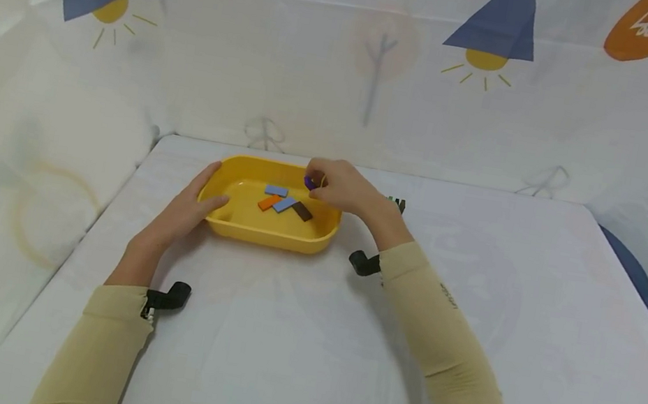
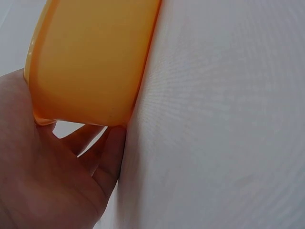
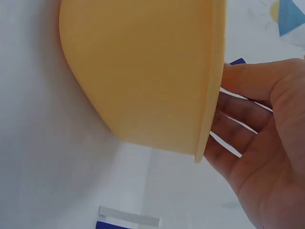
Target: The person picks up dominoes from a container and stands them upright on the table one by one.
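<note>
A yellow plastic tray (image 1: 267, 238) stands toward the far side of the table. My left hand (image 1: 177, 213) grips its left end, thumb over the rim and fingers around the outside wall. Over the tray's back right corner, my right hand (image 1: 341, 185) pinches a small purple piece (image 1: 308, 183), partly covered by the fingers. On the tray floor lie flat rectangular tiles: a light blue one (image 1: 276, 190), an orange one (image 1: 269, 202), another light blue one (image 1: 284, 205) and a dark brown one (image 1: 301, 211). In the right wrist view, the tray wall hides the fingertips.
Small green and dark pieces (image 1: 398, 204) show behind my right wrist. A white strip-like piece (image 3: 128, 216) and a blue piece (image 3: 112, 225) appear low in the right wrist view. A white cloth (image 1: 277, 336) covers the table, and a printed curtain (image 1: 294, 70) hangs behind it.
</note>
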Motion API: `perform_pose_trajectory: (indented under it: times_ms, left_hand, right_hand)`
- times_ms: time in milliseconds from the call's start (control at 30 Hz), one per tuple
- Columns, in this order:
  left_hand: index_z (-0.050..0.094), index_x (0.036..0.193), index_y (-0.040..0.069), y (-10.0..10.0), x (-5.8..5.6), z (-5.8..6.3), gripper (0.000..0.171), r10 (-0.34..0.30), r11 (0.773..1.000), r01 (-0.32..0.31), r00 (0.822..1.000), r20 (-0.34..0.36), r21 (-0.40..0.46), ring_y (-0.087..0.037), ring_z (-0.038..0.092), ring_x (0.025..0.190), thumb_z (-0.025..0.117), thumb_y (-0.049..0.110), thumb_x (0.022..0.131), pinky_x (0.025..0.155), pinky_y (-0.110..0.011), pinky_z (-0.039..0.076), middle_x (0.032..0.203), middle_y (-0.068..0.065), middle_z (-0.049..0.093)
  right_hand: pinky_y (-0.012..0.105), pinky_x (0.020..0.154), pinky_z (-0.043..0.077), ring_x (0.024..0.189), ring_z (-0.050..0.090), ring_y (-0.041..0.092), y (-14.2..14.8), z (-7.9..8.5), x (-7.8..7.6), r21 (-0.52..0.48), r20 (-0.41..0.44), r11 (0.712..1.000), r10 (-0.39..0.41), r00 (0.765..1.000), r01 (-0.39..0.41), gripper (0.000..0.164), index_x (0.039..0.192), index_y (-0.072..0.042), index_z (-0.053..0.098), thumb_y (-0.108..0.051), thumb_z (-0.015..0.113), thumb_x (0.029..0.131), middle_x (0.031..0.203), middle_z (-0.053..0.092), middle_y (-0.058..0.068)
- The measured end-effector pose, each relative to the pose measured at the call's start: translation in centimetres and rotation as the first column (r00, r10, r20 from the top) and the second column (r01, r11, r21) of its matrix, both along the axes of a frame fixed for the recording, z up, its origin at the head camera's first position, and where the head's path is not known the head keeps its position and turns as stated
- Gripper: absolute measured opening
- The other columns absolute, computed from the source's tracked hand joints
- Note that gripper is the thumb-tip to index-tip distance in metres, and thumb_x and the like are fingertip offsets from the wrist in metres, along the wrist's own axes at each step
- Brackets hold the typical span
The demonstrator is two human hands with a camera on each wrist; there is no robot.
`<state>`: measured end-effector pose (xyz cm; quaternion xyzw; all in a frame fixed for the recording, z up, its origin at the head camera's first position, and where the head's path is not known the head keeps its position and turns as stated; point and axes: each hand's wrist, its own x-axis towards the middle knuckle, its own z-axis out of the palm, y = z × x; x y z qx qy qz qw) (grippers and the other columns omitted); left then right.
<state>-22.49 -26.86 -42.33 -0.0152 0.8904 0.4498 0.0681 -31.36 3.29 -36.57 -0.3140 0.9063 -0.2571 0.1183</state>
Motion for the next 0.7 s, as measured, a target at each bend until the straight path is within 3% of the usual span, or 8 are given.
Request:
perform_pose_trajectory:
  times_ms: [367,700]
  left_hand:
    - [0.000,0.156,0.047,0.0,-0.1,0.0,0.075,-0.006,1.000,0.006,1.000,-0.004,-0.002,-0.028,0.003,0.157,0.049,0.050,0.100,0.123,-0.065,0.005,0.169,0.009,0.000]
    - [0.000,0.157,0.047,0.0,-0.1,-0.1,0.075,0.000,1.000,0.000,1.000,-0.005,-0.003,-0.028,0.004,0.157,0.049,0.048,0.100,0.123,-0.065,0.006,0.169,0.009,0.001]
  right_hand:
    - [0.035,0.086,0.055,0.098,0.060,0.021,2.3,0.2,0.4,-0.167,0.015,0.984,-0.055,0.998,0.057,0.026,0.117,-0.009,0.060,-0.013,0.066,0.093,0.107,0.064,0.002]
    - [0.035,0.083,0.055,0.095,0.064,0.020,4.2,0.1,1.2,-0.233,0.029,0.966,-0.104,0.994,0.108,0.025,0.116,-0.008,0.057,-0.011,0.067,0.093,0.106,0.065,0.004]
